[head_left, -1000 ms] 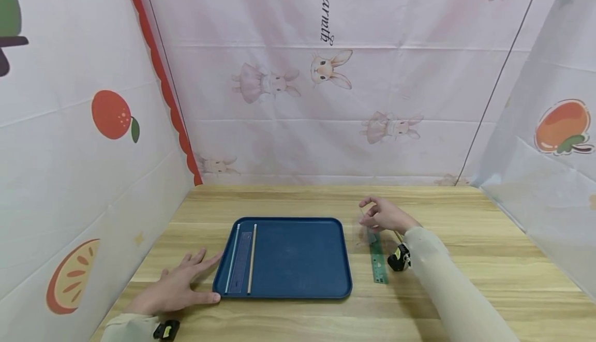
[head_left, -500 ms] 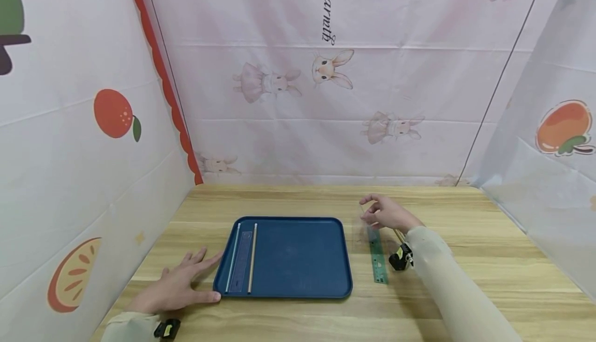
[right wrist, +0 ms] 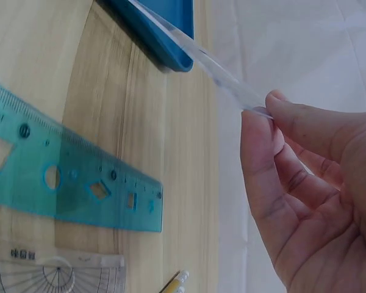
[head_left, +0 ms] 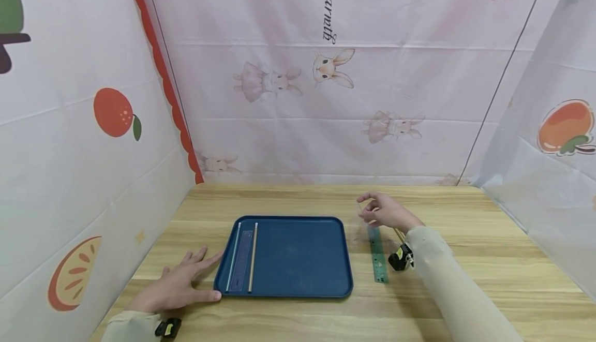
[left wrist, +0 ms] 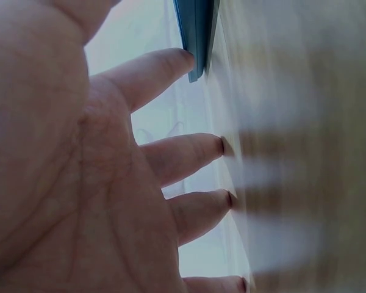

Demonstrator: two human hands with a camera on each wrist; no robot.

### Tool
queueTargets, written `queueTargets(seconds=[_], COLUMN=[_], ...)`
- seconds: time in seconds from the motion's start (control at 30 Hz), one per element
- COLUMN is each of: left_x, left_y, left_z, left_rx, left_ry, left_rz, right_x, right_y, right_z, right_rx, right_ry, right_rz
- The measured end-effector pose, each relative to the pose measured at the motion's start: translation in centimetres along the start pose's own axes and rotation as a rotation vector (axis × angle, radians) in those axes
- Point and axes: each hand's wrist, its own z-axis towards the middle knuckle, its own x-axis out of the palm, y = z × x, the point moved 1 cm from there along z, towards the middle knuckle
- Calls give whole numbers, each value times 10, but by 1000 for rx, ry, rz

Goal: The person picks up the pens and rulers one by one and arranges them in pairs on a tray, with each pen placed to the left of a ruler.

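Observation:
My right hand pinches a thin, clear plastic piece between thumb and index finger. The piece is held above the table and appears nearly edge-on in the right wrist view, so its kind is hard to tell. Spread flat at the left, my left hand touches the near left corner of a blue tray with thumb and index finger. On the tray's left side lie a teal pencil, a bluish see-through ruler and a gold-coloured pencil, side by side.
A green see-through ruler lies on the wooden table right of the tray. Beside it, the right wrist view shows a clear protractor and yellow pencil ends. Printed cloth walls bound the table at back and sides.
My right hand has lifted very slightly, still pinching the clear piece. The left hand and the tray with its contents stay as they were.

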Motion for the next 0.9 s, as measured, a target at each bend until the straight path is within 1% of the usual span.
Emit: queueTargets(seconds=[0.17,0.27,0.4,0.6,0.9], left_x=[0,0,-1,-1,0], left_y=[0,0,-1,-3,-2], left_z=[0,0,0,0,0], left_rx=[5,7,0,3,10], left_ry=[5,5,7,10,7], left_rz=[-15,-14,-13,-15,-12], right_x=[3,5,10,18,31], right_y=[5,7,10,15,23], right_z=[0,2,5,8,13], right_rx=[-23,-20,-19,-39,-57], right_ry=[16,12,5,26,45], right_rz=[-5,-7,-6,2,2])
